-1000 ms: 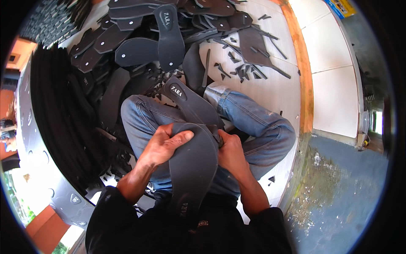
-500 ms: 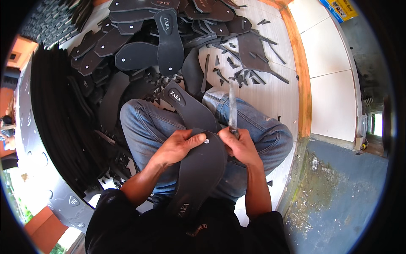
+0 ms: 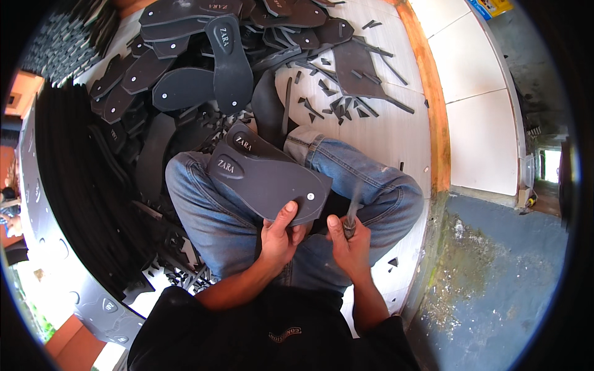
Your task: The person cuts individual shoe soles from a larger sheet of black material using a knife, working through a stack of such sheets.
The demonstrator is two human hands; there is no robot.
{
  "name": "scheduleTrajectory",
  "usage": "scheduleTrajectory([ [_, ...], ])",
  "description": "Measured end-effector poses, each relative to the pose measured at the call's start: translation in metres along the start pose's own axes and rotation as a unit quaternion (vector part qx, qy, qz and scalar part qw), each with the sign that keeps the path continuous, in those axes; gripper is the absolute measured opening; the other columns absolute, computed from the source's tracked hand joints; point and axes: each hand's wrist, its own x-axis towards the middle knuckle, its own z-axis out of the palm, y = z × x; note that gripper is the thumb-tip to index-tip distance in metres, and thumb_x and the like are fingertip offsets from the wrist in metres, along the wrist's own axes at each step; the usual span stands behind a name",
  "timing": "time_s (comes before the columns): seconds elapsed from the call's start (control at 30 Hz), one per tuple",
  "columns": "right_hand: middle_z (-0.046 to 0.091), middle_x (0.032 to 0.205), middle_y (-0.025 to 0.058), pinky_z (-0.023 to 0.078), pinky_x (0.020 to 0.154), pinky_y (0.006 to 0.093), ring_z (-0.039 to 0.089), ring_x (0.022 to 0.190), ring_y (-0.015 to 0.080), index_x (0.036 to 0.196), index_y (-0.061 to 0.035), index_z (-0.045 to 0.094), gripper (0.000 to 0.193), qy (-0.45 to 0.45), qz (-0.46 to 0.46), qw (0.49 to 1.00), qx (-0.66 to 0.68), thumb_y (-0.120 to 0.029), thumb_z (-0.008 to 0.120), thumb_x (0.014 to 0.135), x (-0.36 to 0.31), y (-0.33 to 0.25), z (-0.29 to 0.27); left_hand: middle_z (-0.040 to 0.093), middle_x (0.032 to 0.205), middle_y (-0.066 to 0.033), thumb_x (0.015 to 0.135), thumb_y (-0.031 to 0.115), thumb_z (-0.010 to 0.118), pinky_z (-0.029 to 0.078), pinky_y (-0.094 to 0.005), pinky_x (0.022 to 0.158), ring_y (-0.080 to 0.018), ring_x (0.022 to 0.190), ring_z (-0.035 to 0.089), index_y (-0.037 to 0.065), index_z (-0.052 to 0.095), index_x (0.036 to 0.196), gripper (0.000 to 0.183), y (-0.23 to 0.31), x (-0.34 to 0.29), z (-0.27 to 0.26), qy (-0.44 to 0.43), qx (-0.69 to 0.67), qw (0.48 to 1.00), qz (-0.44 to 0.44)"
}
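My left hand (image 3: pixel 279 242) grips a dark foam shoe sole (image 3: pixel 269 180) by its wide end, thumb on top beside a small round white mark. The narrower end, with an oval printed patch, points away to the far left over my lap. Beneath it another sole (image 3: pixel 245 140) of the same shape lies across my legs, mostly covered. Closed around a knife handle (image 3: pixel 349 228), my right hand (image 3: pixel 352 250) is just right of the sole. The blade points up and away, smeared by motion, and looks apart from the sole.
Ahead lies a heap of cut soles (image 3: pixel 185 81). Thin offcut strips and chips (image 3: pixel 340 108) litter the pale floor to its right. At my left stands a long stack of dark foam sheets (image 3: pixel 80 185). A wooden edge strip (image 3: pixel 438 142) borders the floor on the right.
The held sole has swung round: its patched end, which was near my body, now points away to the far left. Both hands have come closer to my body, and the knife has moved with the right.
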Motion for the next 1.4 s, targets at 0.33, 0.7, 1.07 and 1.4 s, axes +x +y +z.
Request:
scheduleTrajectory([
  [0.33, 0.053, 0.052, 0.0186, 0.041, 0.047, 0.0426, 0.056, 0.052, 0.0378, 0.063, -0.0018, 0.052, 0.034, -0.021, 0.032, 0.970, -0.241, -0.027, 0.063, 0.084, -0.018, 0.026, -0.010, 0.045, 0.059, -0.0008, 0.085, 0.025, 0.063, 0.030, -0.0228, 0.042, -0.0098, 0.043, 0.039, 0.011, 0.052, 0.085, 0.018, 0.003, -0.009, -0.017, 0.039, 0.031, 0.999, -0.015],
  [0.7, 0.050, 0.056, -0.0005, 0.032, 0.042, 0.0221, 0.043, 0.046, 0.0052, 0.071, -0.0038, 0.055, 0.025, -0.227, 0.184, 0.941, 0.170, -0.021, 0.060, 0.088, 0.037, -0.001, 0.029, 0.054, 0.072, -0.0015, 0.082, 0.021, 0.068, 0.031, -0.0213, 0.036, -0.0081, 0.049, 0.046, 0.006, 0.055, 0.097, 0.025, 0.012, -0.040, -0.065, 0.028, 0.106, 0.992, -0.063],
  [1.07, 0.046, 0.050, -0.0006, 0.032, 0.042, 0.0254, 0.040, 0.045, 0.0068, 0.065, -0.0030, 0.051, 0.035, -0.226, 0.066, 0.969, 0.071, -0.027, 0.067, 0.084, -0.034, 0.005, 0.019, 0.063, 0.079, -0.0025, 0.087, 0.023, 0.063, 0.051, -0.0217, 0.058, -0.0089, 0.067, 0.062, 0.003, 0.057, 0.096, 0.023, 0.113, 0.031, -0.046, 0.042, 0.192, 0.980, 0.042],
  [1.4, 0.048, 0.047, 0.0150, 0.041, 0.045, 0.0399, 0.053, 0.045, 0.0347, 0.062, -0.0016, 0.050, 0.040, -0.126, -0.014, 0.974, -0.187, -0.032, 0.064, 0.084, -0.019, 0.007, 0.023, 0.064, 0.076, -0.0015, 0.085, 0.023, 0.067, 0.048, -0.0201, 0.060, -0.0068, 0.065, 0.059, 0.001, 0.060, 0.093, 0.025, 0.097, -0.001, -0.025, -0.017, 0.236, 0.970, -0.055],
])
